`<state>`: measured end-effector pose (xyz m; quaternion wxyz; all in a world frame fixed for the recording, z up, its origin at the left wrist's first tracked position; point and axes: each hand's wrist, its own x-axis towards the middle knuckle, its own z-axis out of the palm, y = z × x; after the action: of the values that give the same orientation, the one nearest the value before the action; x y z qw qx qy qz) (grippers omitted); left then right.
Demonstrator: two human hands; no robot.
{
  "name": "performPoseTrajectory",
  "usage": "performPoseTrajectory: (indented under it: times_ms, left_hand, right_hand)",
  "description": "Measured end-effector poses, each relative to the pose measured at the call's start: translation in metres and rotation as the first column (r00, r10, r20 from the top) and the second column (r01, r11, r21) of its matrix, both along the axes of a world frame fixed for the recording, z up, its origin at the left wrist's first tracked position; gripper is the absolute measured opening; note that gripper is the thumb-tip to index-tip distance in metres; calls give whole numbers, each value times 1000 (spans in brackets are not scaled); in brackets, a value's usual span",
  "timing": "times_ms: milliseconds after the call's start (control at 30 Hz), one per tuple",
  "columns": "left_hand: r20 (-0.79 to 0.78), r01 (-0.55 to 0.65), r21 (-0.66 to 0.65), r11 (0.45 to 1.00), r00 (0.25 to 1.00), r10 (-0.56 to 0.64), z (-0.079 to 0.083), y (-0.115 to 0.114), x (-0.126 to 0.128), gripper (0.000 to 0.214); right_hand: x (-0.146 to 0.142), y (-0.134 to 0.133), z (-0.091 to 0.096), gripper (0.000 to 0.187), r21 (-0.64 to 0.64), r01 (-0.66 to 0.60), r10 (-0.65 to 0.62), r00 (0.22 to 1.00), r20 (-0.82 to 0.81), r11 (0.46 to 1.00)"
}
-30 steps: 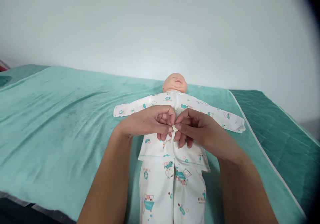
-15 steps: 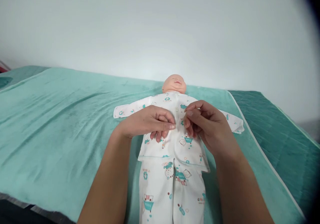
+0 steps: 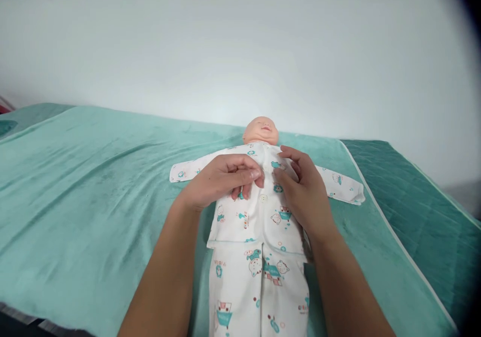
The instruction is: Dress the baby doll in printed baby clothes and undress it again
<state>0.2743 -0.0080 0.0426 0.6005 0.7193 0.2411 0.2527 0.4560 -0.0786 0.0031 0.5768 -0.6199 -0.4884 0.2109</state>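
Note:
A baby doll (image 3: 260, 129) lies on its back on a teal towel (image 3: 93, 187), dressed in a white printed shirt (image 3: 259, 212) and matching trousers (image 3: 259, 287). Both my hands rest on the doll's chest. My left hand (image 3: 221, 179) has its fingers curled, with the fingertips pinching the shirt's front edge beside the row of buttons. My right hand (image 3: 300, 187) lies on the other side of the front, its fingers bent onto the cloth near the upper buttons. A small white button (image 3: 263, 197) shows just below my fingertips.
The towel covers a bed with a darker green quilted cover (image 3: 421, 212) showing at the right. A white wall (image 3: 240, 51) stands right behind the bed. The doll's sleeves (image 3: 341, 184) are spread out to both sides.
Both hands have moved up the doll's chest from the belly button area to the upper buttons. The button that they pinched a second ago now lies free below them.

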Motion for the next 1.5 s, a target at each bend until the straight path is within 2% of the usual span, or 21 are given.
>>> performPoseTrajectory:
  times_ms: [167,233,367,533,700,967,1300,1400,1500]
  left_hand:
    - [-152,214,-9,977,965,-213,6,-3,-1,21]
    - [-133,189,-9,982,973,-189,6,-3,0,21]
    - [-97,51,15,999,994,-49,4,-3,3,20]
    - [-142,84,1,996,986,-83,4,-2,4,19]
    - [-151,68,-22,997,986,-71,4,-4,5,21]
    - [-119,-8,30,999,993,12,3,-6,10,24]
    - [-157,-16,-12,1000,987,14,3,-7,13,26]
    - [-53,-136,16,991,989,137,-3,-5,17,24]
    - [102,-377,118,919,925,367,-11,-1,21,21]
  right_hand:
    - [4,-3,6,41,-155,-94,95,995,-2,983]
    - [9,-5,7,47,-180,-167,173,985,16,969]
    - [23,-9,6,62,-220,-341,358,933,41,914]
    - [32,-11,7,78,-244,-458,496,860,122,855]
    - [28,-11,13,78,-273,-450,508,838,199,850]
    - [25,-11,12,79,-245,-418,476,836,273,875]
    - [20,-12,9,89,-238,-386,451,806,383,891]
    - [22,-13,8,93,-253,-410,479,803,355,876]
    - [25,-13,9,91,-222,-441,489,828,272,870]
